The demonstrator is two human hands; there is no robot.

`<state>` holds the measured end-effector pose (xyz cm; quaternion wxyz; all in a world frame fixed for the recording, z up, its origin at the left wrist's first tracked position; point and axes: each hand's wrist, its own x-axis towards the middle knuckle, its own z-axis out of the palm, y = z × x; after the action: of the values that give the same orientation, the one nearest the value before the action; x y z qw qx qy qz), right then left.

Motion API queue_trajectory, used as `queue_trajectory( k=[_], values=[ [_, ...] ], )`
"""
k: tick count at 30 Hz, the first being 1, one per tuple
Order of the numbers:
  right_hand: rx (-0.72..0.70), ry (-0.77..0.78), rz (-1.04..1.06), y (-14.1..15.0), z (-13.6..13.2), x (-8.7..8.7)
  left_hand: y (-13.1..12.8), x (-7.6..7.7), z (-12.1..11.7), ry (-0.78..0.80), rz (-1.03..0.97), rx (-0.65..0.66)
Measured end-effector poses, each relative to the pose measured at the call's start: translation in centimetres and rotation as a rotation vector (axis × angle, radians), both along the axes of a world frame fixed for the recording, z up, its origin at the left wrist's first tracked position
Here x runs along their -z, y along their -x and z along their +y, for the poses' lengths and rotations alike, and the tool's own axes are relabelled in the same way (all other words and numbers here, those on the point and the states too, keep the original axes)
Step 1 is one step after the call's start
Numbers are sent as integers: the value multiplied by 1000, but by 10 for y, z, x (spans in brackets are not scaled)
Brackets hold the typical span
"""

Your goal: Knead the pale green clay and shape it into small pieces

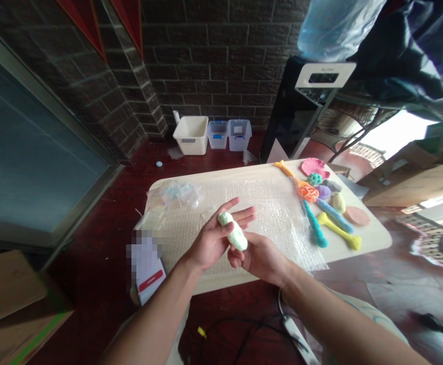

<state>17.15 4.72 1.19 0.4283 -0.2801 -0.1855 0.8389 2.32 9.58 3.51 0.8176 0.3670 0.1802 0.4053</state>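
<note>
A pale green roll of modelling clay (233, 232) is held above the table in front of me. My left hand (212, 238) grips its upper end, thumb across the top and the other fingers stretched out behind. My right hand (261, 256) has its fingers curled around the lower end, partly hidden beneath the clay. Below both hands lies bubble wrap (267, 203). Shaped clay pieces rest at the right of the table, among them a teal twisted stick (315, 225), a yellow bone shape (339, 230), a blue stick (334, 215) and an orange netted piece (307, 191).
The pale table (373, 238) has rounded corners. Clear plastic bags (183, 193) lie at its left, near a white box (147, 266). Plastic bins (191, 137) stand by the brick wall, left of a water dispenser (293, 111). A power strip (297, 337) and cables are below.
</note>
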Motion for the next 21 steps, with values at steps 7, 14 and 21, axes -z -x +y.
queue_trajectory(
  k=[7,14,21],
  values=[
    [157,-108,-335,-3,5,9,-8,17,-2,34,319,-110],
    [423,-482,-874,-29,12,-3,5,23,4,-54,331,-40],
    [240,-664,-726,-32,3,-21,3,9,-8,-48,404,131]
  ],
)
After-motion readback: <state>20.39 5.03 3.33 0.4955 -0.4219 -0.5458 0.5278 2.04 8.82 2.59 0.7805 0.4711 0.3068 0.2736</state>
